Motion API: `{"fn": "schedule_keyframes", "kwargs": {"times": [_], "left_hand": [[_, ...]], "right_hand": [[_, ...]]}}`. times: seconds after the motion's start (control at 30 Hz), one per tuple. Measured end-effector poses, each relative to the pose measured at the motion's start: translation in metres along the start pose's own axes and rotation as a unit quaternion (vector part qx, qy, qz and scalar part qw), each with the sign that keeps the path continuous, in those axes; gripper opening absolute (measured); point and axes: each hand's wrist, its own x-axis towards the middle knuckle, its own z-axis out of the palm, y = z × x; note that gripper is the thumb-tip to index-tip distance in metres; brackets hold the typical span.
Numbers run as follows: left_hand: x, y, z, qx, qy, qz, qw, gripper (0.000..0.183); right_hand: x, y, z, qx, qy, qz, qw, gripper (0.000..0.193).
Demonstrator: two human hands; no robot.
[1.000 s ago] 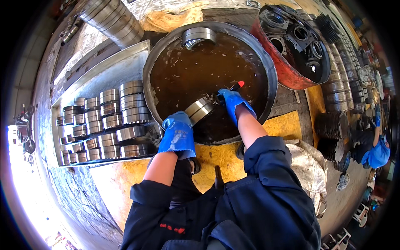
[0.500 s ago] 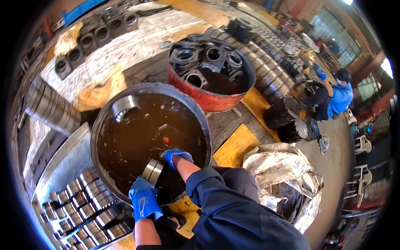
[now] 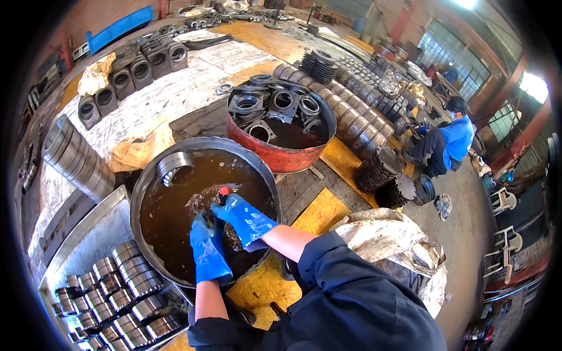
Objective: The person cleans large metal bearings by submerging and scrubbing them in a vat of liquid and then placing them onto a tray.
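Note:
Both my hands wear blue gloves and are together over a round metal tub [image 3: 136, 202] of murky brown liquid [image 3: 167, 225]. My right hand [image 3: 241, 217] is closed round a dark object with a red end [image 3: 223, 192], which sticks up past the fingers. Beside it, lower and to the left, my left hand [image 3: 208, 243] has curled fingers at the liquid's surface; whatever they hold is hidden. Foam and ripples show around the fingertips. A shiny metal ring [image 3: 174, 166] leans half out of the liquid at the tub's far left.
Behind stands a red drum [image 3: 281, 158] with dark flanged castings [image 3: 284, 100]. Metal rings fill a tray [image 3: 88, 225] at left, near a ring stack [image 3: 79, 158]. A soiled white sack [image 3: 386, 234] lies right. Farther off sits a person in blue [image 3: 456, 140] by dark toothed stacks [image 3: 380, 169].
My hands have come together toward the tub's middle. The metal ring between them is out of sight. The red-ended object, previously apart from my hands, is now in my right hand. The view has shifted.

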Motion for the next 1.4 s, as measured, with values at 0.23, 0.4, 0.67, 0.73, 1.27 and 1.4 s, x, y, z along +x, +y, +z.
{"fn": "schedule_keyframes", "kwargs": {"times": [0.23,0.4,0.67,0.73,1.27,1.4], "left_hand": [[0.03,-0.031,-0.061,-0.434,0.139,-0.031,0.89,0.049],[0.014,-0.025,-0.117,-0.505,0.222,-0.079,0.83,0.031],[0.007,-0.021,-0.128,-0.561,0.219,-0.062,0.796,0.031],[0.009,-0.02,-0.127,-0.568,0.219,-0.068,0.79,0.032],[0.006,-0.031,-0.142,-0.555,0.2,-0.097,0.802,0.04],[-0.011,-0.035,-0.133,-0.555,0.187,-0.12,0.802,0.04]], "right_hand": [[0.02,0.038,-0.006,0.022,0.013,0.029,0.999,0.014],[-0.014,0.02,0.0,-0.215,0.089,-0.078,0.969,0.015],[-0.077,0.0,0.057,-0.556,-0.061,-0.278,0.781,0.033],[-0.073,0.005,0.046,-0.556,-0.086,-0.238,0.792,0.031],[-0.007,0.02,-0.015,-0.404,0.139,-0.245,0.871,0.023],[-0.012,0.039,0.009,-0.617,-0.023,-0.22,0.755,0.026]]}}
